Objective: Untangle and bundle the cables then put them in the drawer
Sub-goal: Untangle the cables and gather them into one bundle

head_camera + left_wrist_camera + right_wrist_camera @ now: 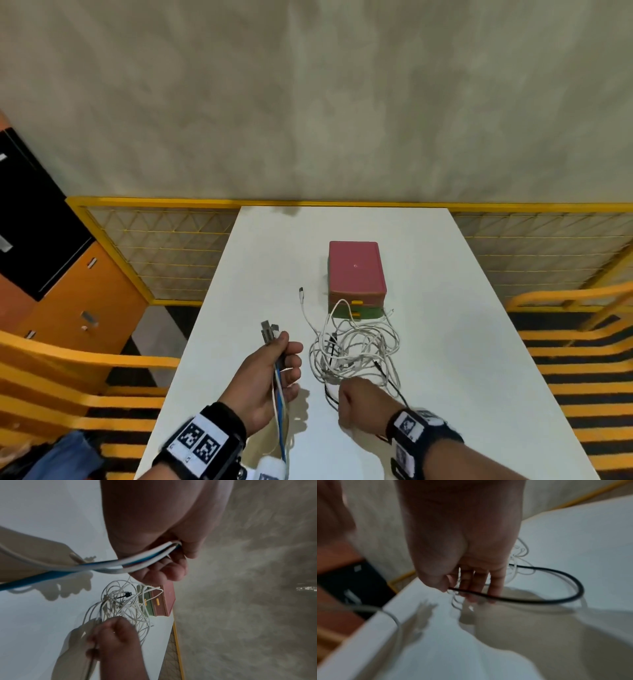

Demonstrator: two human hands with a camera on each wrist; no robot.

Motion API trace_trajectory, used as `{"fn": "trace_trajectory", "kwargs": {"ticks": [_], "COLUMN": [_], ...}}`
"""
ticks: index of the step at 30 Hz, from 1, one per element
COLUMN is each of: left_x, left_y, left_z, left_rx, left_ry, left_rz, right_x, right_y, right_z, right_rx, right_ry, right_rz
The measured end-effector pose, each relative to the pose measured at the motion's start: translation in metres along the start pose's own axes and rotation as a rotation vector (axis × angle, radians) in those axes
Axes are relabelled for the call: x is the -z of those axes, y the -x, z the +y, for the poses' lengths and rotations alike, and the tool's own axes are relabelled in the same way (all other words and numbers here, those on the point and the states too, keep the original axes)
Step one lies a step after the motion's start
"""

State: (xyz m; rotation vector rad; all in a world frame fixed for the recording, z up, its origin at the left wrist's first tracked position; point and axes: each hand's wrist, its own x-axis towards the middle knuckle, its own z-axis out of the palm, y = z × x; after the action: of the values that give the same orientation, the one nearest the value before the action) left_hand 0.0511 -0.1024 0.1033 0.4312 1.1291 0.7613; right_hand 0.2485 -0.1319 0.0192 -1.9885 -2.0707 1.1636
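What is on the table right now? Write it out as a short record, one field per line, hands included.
surface: white table
left hand: grips a blue and white cable bundle, plugs sticking up past the fingers
right hand: pinches a black cable at the near edge of the tangle
tangle: white cable pile, loose, in front of the drawer box
drawer box: pink top, green lower level, yellow handles, both drawers closed

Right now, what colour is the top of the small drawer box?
Dusty pink lid of the small plastic drawer box; the head view shows it best.
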Motion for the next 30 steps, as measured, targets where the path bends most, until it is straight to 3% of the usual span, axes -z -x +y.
{"fn": "trace_trajectory", "kwargs": {"ticks": [4, 7, 10, 15, 19, 21, 25, 30], "left_x": [-0.001, -0.006, -0.017, -0.044, -0.054, -0.053, -0.052, -0.053], "left_y": [0.002, 0.002, 0.004, 0.009, 0.005, 0.003, 0.007, 0.016], "left_z": [-0.002, -0.006, -0.010, -0.007, 0.008, 0.016, 0.025, 0.022], "left_rx": [0.062, 0.111, 0.162, 0.109, -0.019, -0.097, -0.199, -0.245], "left_ry": [0.002, -0.074, -0.144, 0.009, 0.193, 0.187, 0.166, 0.181], "left_rz": [0.006, 0.000, -0.042, -0.234, -0.225, -0.214, -0.217, -0.185], "right_x": [0.030, 0.054, 0.076, 0.090, 0.077, 0.072, 0.063, 0.052], "right_y": [0.017, 0.030, 0.047, 0.078, 0.089, 0.091, 0.088, 0.080], "right_z": [-0.018, -0.029, -0.041, -0.067, -0.068, -0.063, -0.047, -0.020], "right_rx": [-0.110, -0.154, -0.062, 0.233, 0.367, 0.400, 0.371, 0.069], "right_ry": [-0.807, -1.018, -1.088, -0.773, -0.328, -0.232, -0.249, 0.016], "right_rz": [0.092, 0.043, 0.127, 0.199, 0.200, 0.195, 0.261, 0.554]}}
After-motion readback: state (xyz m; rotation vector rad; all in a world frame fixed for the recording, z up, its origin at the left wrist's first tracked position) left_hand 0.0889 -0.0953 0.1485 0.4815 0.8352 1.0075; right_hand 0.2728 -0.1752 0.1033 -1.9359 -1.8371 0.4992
